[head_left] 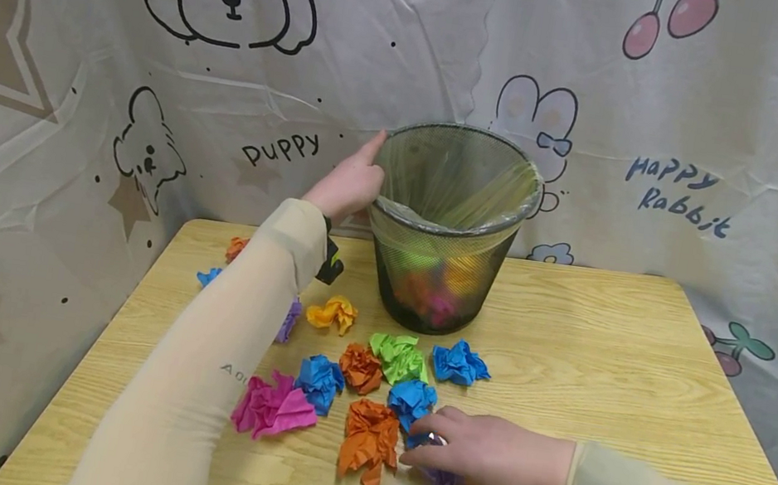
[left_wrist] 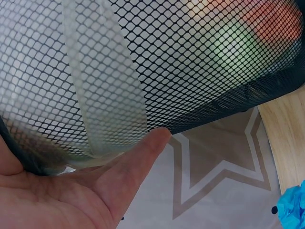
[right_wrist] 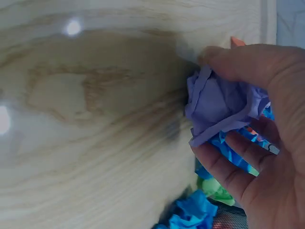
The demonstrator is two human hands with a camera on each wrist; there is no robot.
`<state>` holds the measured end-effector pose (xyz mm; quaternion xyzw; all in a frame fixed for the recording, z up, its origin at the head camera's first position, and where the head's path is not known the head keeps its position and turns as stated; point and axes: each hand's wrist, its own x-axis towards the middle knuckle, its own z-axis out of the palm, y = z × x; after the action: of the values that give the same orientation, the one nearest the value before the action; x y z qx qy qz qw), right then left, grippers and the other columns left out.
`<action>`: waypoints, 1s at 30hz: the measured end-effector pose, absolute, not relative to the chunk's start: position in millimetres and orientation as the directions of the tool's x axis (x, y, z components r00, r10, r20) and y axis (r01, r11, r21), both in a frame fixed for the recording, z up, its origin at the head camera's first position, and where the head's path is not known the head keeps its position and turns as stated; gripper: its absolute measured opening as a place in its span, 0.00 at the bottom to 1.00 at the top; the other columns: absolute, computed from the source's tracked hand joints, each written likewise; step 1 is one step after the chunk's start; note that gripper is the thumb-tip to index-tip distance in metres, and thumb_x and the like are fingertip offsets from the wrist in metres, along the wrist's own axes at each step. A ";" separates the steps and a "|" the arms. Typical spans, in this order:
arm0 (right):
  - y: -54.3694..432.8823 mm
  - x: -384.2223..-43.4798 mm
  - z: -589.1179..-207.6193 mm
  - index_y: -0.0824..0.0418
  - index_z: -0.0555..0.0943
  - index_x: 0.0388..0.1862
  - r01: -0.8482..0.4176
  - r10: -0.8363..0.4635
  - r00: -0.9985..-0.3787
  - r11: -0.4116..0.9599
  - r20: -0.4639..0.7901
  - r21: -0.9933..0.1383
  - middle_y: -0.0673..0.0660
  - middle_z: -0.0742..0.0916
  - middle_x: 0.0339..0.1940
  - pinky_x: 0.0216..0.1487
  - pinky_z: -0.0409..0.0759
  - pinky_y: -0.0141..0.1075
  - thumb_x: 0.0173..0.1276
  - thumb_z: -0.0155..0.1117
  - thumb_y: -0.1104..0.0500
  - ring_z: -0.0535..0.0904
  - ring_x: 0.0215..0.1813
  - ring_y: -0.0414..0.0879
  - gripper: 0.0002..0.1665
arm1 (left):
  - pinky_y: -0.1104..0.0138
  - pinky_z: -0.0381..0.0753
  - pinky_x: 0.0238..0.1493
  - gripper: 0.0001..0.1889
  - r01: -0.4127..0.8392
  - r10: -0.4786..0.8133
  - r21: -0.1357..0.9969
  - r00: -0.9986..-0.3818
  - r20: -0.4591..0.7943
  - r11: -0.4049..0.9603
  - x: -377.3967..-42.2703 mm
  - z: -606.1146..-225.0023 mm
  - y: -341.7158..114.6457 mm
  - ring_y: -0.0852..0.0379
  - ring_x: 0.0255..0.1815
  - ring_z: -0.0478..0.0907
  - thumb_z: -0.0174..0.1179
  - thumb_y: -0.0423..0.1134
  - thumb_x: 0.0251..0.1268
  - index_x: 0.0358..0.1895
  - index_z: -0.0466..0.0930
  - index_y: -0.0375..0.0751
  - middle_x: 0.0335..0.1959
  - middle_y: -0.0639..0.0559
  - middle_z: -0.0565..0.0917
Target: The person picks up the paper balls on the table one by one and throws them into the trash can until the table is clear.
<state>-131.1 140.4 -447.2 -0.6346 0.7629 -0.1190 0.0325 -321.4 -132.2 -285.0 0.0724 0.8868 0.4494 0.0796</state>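
In front of the mesh wastebasket (head_left: 453, 230) and slightly to its right, the right hand (head_left: 496, 458) has its thumb and partly curled fingers around a purple crumpled paper (right_wrist: 214, 102), close over the table (head_left: 591, 356). Gathering the fingertips fully under it before lifting should avoid dragging the blue crumpled paper (head_left: 412, 401) and orange crumpled paper (head_left: 370, 437) alongside. The left hand (head_left: 351, 180) touches the wastebasket's left rim, one finger straight; whether it grips I cannot tell. Light, steady pressure there would suit.
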 end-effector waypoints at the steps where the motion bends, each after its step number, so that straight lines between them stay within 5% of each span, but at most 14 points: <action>1: 141.0 -130.6 -449.0 0.45 0.77 0.70 -0.961 -0.976 -0.194 0.168 0.103 -0.222 0.52 0.77 0.66 0.48 0.81 0.33 0.60 0.77 0.56 0.76 0.59 0.45 0.38 | 0.66 0.65 0.20 0.35 0.060 0.199 0.807 -0.977 -0.072 0.588 -321.3 -284.8 -132.4 0.57 0.17 0.57 0.29 0.36 0.80 0.85 0.32 0.56 0.85 0.52 0.41; 6: 143.3 -129.1 -456.2 0.44 0.80 0.66 -0.957 -0.975 -0.199 0.173 0.097 -0.232 0.52 0.78 0.64 0.47 0.80 0.31 0.65 0.74 0.57 0.76 0.58 0.44 0.30 | 0.64 0.67 0.23 0.34 0.063 0.199 0.798 -0.977 -0.072 0.599 -319.8 -283.2 -133.4 0.55 0.30 0.73 0.29 0.36 0.81 0.85 0.32 0.57 0.85 0.52 0.41; 10: 145.1 -128.0 -460.7 0.43 0.81 0.61 -0.953 -0.975 -0.206 0.181 0.085 -0.243 0.51 0.79 0.62 0.46 0.80 0.29 0.66 0.74 0.58 0.76 0.57 0.42 0.26 | 0.64 0.67 0.24 0.34 0.061 0.202 0.800 -0.976 -0.076 0.597 -319.0 -283.0 -133.3 0.47 0.31 0.74 0.28 0.37 0.81 0.85 0.31 0.57 0.85 0.52 0.40; 12: 146.1 -127.7 -462.2 0.42 0.81 0.59 -0.951 -0.974 -0.213 0.188 0.078 -0.245 0.50 0.79 0.62 0.46 0.79 0.29 0.66 0.74 0.59 0.76 0.56 0.41 0.24 | 0.64 0.67 0.24 0.34 0.062 0.200 0.799 -0.977 -0.074 0.598 -318.9 -282.6 -133.2 0.48 0.40 0.78 0.28 0.36 0.81 0.85 0.31 0.57 0.85 0.52 0.40; 16: 147.1 -127.7 -463.1 0.43 0.82 0.54 -0.948 -0.974 -0.218 0.196 0.065 -0.250 0.47 0.80 0.60 0.45 0.77 0.28 0.67 0.72 0.59 0.75 0.54 0.39 0.19 | 0.66 0.65 0.21 0.35 0.063 0.200 0.799 -0.977 -0.072 0.598 -319.4 -282.7 -133.0 0.53 0.28 0.71 0.28 0.36 0.80 0.85 0.32 0.56 0.85 0.52 0.40; 21: 146.3 -127.5 -463.3 0.44 0.82 0.52 -0.958 -0.976 -0.201 0.178 0.081 -0.227 0.43 0.81 0.57 0.45 0.74 0.26 0.69 0.71 0.60 0.74 0.50 0.38 0.16 | 0.66 0.64 0.20 0.35 0.063 0.204 0.797 -0.976 -0.077 0.600 -320.3 -283.7 -132.5 0.57 0.16 0.52 0.28 0.36 0.80 0.85 0.32 0.56 0.85 0.53 0.41; 30: 146.6 -127.1 -462.8 0.45 0.81 0.55 -0.964 -0.980 -0.179 0.156 0.090 -0.216 0.41 0.81 0.57 0.47 0.74 0.26 0.69 0.70 0.61 0.75 0.49 0.37 0.18 | 0.66 0.63 0.19 0.34 0.060 0.205 0.798 -0.975 -0.080 0.599 -320.9 -283.6 -132.1 0.59 0.13 0.49 0.28 0.36 0.81 0.85 0.31 0.56 0.85 0.52 0.41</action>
<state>-127.1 146.6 -462.8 -0.6397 0.7595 -0.1126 0.0353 -320.9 -132.1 -283.6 0.0745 0.8904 0.4414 0.0820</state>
